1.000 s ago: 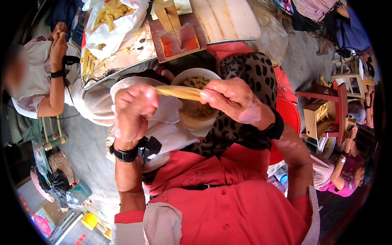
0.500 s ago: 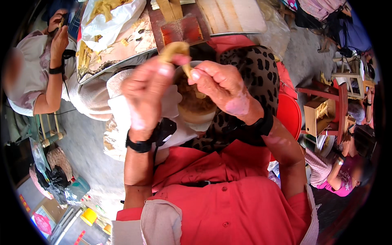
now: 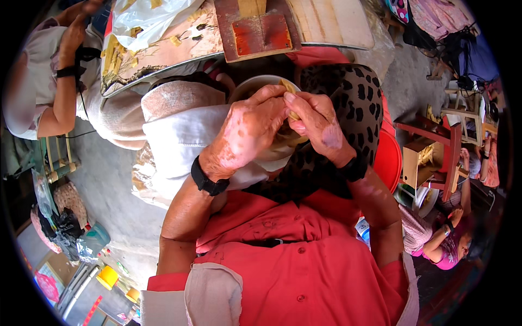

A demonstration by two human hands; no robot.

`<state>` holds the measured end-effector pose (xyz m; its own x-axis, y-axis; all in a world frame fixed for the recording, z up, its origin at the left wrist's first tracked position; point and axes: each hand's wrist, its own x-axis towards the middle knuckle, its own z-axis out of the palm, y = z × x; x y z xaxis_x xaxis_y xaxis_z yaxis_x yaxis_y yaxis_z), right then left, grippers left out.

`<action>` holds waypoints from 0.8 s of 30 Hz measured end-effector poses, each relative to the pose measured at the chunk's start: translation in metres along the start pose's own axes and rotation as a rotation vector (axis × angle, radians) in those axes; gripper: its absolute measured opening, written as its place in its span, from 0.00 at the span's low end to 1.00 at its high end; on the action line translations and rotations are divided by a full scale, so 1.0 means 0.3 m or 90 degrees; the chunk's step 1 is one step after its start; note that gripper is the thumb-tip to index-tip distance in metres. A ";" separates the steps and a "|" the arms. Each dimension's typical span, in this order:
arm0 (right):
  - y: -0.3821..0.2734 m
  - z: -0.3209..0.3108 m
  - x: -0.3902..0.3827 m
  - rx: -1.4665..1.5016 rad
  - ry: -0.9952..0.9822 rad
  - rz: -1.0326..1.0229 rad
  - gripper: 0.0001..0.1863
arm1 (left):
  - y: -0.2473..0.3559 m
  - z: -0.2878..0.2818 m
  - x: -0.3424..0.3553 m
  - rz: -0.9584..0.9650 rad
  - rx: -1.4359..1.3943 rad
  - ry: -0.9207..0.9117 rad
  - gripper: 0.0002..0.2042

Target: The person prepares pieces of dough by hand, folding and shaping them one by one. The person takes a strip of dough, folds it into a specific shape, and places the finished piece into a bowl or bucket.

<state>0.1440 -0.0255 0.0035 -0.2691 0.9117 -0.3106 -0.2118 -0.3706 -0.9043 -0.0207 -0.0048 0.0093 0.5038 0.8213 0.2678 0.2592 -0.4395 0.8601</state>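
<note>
A curled yellowish-brown strip is pinched between my two hands, mostly covered by the fingers. My left hand is closed on it, back of the hand upward. My right hand meets the left fingertips, thumb and fingers pressed on the same strip. Directly under both hands, a pale round tub sits at my lap, between the white cloth and my leopard-print trouser leg. Brownish-yellow contents show partly inside it; the hands hide much of its opening.
Ahead is a table with a wooden stand, a pale board, a plastic bag and loose yellow strips. A red plastic tub stands at my right. A co-worker sits left; others are far right.
Both hands have come down and closer together, with the strip now over the tub. The left hand has turned and moved right. The table appears shifted rightward and up in the picture.
</note>
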 end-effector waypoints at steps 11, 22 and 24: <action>-0.010 0.029 0.006 0.022 0.123 -0.038 0.13 | -0.016 0.014 -0.021 -0.087 -0.092 0.253 0.08; 0.024 0.017 -0.009 -0.007 0.008 -0.063 0.12 | -0.043 0.031 -0.018 -0.456 -0.774 0.253 0.11; 0.030 0.013 -0.006 -0.058 -0.013 -0.077 0.12 | -0.049 0.034 -0.029 -0.439 -0.759 0.243 0.10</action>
<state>0.1388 -0.0312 -0.0028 -0.2661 0.9447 -0.1918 -0.1580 -0.2390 -0.9581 -0.0206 -0.0091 -0.0101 0.2664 0.8709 -0.4130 -0.5750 0.4875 0.6570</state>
